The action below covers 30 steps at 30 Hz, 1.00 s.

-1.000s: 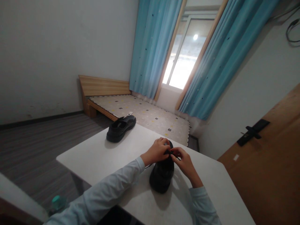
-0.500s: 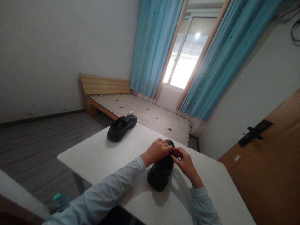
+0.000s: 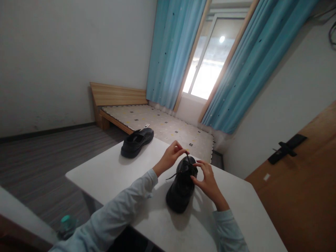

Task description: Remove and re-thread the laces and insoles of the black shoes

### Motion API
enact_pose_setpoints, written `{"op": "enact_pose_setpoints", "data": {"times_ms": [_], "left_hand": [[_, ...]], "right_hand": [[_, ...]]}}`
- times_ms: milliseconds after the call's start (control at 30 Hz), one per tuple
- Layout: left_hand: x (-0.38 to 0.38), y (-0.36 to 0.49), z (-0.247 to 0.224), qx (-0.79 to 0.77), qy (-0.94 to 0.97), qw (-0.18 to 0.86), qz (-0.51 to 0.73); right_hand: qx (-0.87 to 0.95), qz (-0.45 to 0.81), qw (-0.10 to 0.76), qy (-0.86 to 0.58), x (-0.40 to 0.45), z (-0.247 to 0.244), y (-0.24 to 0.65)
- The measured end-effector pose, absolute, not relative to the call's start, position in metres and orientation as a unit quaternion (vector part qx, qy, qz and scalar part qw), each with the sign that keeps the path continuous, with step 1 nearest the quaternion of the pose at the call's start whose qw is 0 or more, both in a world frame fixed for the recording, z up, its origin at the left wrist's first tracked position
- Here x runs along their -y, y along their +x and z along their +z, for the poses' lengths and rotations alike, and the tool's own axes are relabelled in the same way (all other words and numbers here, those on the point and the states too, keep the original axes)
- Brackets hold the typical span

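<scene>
A black lace-up shoe (image 3: 180, 192) stands on the white table in front of me, its heel towards me. My left hand (image 3: 172, 154) pinches one end of a black shoelace (image 3: 187, 156) and holds it taut above the front of the shoe. Another loose lace end sticks out to the shoe's left. At the right side of the lacing, my right hand (image 3: 207, 178) grips the shoe with thumb and forefinger set apart; whether lace lies under those fingertips is hidden. A second black shoe (image 3: 136, 142) rests at the table's far left edge.
The white table (image 3: 236, 210) has a bed (image 3: 168, 126) with a wooden headboard behind it. A brown door (image 3: 301, 185) with a black handle is on the right. At lower left is a bottle with a green cap (image 3: 66, 219). Blue curtains (image 3: 175, 52) flank the window.
My left hand has moved up and left, away from my right hand, drawing a lace end upward. My right hand has spread its fingers against the shoe. A loose lace now shows on the left.
</scene>
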<state>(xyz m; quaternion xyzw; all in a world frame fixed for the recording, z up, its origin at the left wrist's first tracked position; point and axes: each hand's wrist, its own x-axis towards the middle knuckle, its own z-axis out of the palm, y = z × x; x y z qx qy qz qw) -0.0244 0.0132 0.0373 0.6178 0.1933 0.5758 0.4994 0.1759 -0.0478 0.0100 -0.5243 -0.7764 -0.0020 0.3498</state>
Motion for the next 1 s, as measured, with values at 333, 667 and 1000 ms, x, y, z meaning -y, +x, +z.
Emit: {"op": "enact_pose_setpoints", "data": {"times_ms": [333, 667, 1000], "left_hand": [[-0.015, -0.031, 0.044, -0.150, 0.507, 0.553, 0.644], [-0.016, -0.033, 0.045, -0.148, 0.541, 0.494, 0.664], [-0.024, -0.044, 0.038, -0.210, 0.792, 0.311, 0.481]], "right_hand": [[0.769, 0.176, 0.349, -0.506, 0.046, 0.002, 0.179], [0.765, 0.182, 0.334, -0.520, 0.048, 0.004, 0.181], [0.768, 0.177, 0.357, -0.501, 0.049, 0.005, 0.175]]}}
